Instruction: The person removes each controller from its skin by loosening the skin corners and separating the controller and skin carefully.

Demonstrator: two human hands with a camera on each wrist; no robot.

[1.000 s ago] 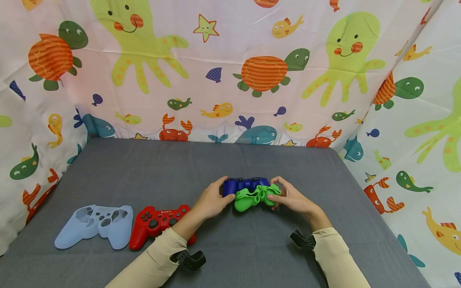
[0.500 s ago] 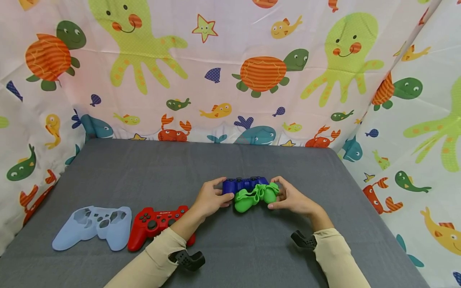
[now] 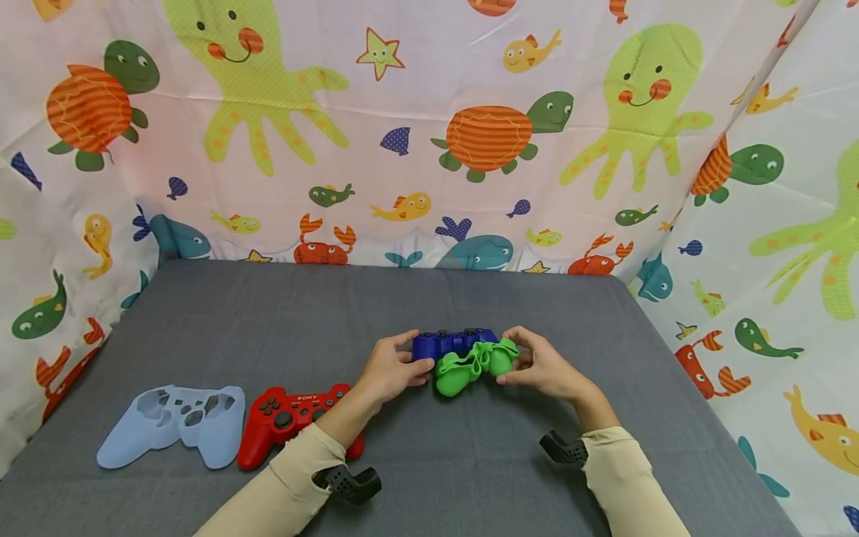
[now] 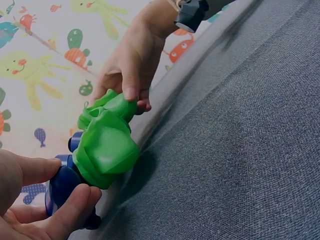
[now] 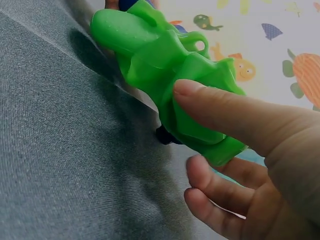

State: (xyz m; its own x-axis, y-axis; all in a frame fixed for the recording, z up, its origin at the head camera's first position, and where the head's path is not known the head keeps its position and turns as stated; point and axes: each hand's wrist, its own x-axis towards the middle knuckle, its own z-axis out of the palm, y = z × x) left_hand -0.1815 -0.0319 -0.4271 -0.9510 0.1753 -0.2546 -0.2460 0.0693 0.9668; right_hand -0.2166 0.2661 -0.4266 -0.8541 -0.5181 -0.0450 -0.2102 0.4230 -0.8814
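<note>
A dark blue game controller [image 3: 436,345] is held above the table, with a crumpled green silicone controller cover [image 3: 452,374] hanging over its near side and right end. My left hand [image 3: 394,367] pinches the controller's left end between thumb and fingers, as the left wrist view also shows on the blue grip [image 4: 65,185]. At the other end my right hand [image 3: 546,365] grips the green cover [image 5: 200,110], thumb on its outside and fingers behind. Most of the controller's front is hidden by the cover.
On the grey table [image 3: 322,298] at the left lie a light blue controller cover [image 3: 176,421] and a red Sony controller [image 3: 278,421], partly behind the left forearm. A curtain printed with sea animals [image 3: 416,149] stands along the back and sides.
The right thumb has slid from the front of the green cover down toward its lower right edge. The left fingers have shifted slightly on the blue controller, which stays nearly in place.
</note>
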